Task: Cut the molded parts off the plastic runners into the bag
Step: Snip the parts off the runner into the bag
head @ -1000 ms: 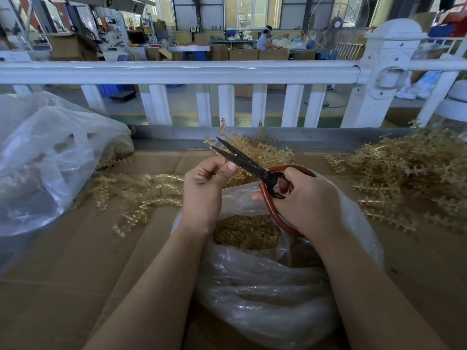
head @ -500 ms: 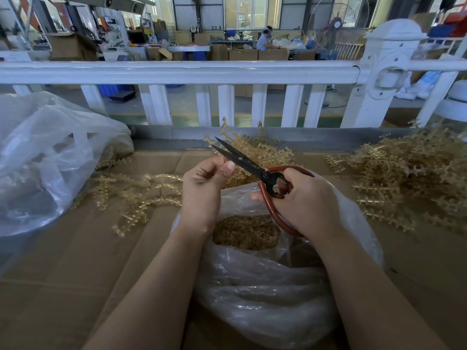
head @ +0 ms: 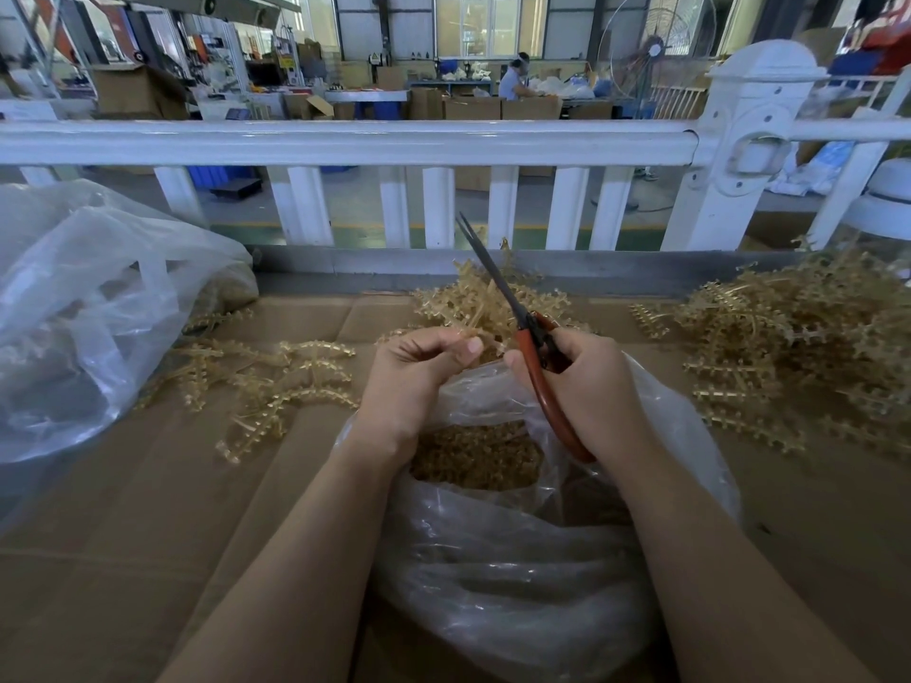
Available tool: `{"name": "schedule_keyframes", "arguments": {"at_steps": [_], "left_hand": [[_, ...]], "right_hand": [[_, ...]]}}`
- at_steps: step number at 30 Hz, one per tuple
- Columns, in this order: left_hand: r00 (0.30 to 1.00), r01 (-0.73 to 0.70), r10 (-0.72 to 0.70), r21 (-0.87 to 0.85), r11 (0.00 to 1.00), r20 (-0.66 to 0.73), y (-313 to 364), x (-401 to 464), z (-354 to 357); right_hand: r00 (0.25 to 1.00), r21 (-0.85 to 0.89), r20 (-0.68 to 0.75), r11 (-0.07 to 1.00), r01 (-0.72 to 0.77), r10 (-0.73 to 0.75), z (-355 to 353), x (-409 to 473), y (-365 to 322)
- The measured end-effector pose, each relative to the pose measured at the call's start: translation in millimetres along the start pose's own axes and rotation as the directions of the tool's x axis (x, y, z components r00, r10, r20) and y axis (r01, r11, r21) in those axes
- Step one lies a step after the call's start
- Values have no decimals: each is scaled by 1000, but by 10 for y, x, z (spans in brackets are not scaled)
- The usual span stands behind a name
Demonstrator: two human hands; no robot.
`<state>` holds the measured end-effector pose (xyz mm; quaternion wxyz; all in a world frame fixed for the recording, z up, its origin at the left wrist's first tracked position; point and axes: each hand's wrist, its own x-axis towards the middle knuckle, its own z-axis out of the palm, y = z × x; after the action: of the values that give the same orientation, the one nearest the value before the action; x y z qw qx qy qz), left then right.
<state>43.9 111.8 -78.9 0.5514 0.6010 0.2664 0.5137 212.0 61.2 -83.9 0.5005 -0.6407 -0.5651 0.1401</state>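
My right hand (head: 581,386) grips red-handled scissors (head: 535,347) whose dark blades point up and away, nearly closed. My left hand (head: 419,377) pinches a thin amber plastic runner (head: 485,337) between thumb and fingers, right beside the scissors. Both hands hover over the open mouth of a clear plastic bag (head: 517,559) that holds a heap of small cut amber parts (head: 475,456). How much of the runner lies inside my left fist is hidden.
Loose amber runners lie left of the bag (head: 276,382), behind my hands (head: 473,298) and in a big pile at right (head: 798,357). A large crumpled clear bag (head: 88,308) sits at far left. Cardboard (head: 123,559) covers the table. A white railing (head: 345,140) stands behind.
The scissors have swung from pointing up-left, blades apart, to pointing nearly straight up with blades almost together. My left hand has lowered slightly and now pinches a runner piece by the blades.
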Motion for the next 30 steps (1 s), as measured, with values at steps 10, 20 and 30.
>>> {"name": "schedule_keyframes", "arguments": {"at_steps": [10, 20, 30], "left_hand": [[996, 86, -86, -54, 995, 7, -5, -5, -4], [982, 150, -158, -86, 985, -98, -13, 20, -26], [982, 90, -108, -121, 989, -155, -42, 33, -19]], "right_hand": [[998, 230, 5, 971, -60, 60, -16, -21, -75], [999, 96, -34, 995, 40, -37, 1, -8, -30], [996, -201, -54, 978, 63, -75, 45, 24, 58]]}}
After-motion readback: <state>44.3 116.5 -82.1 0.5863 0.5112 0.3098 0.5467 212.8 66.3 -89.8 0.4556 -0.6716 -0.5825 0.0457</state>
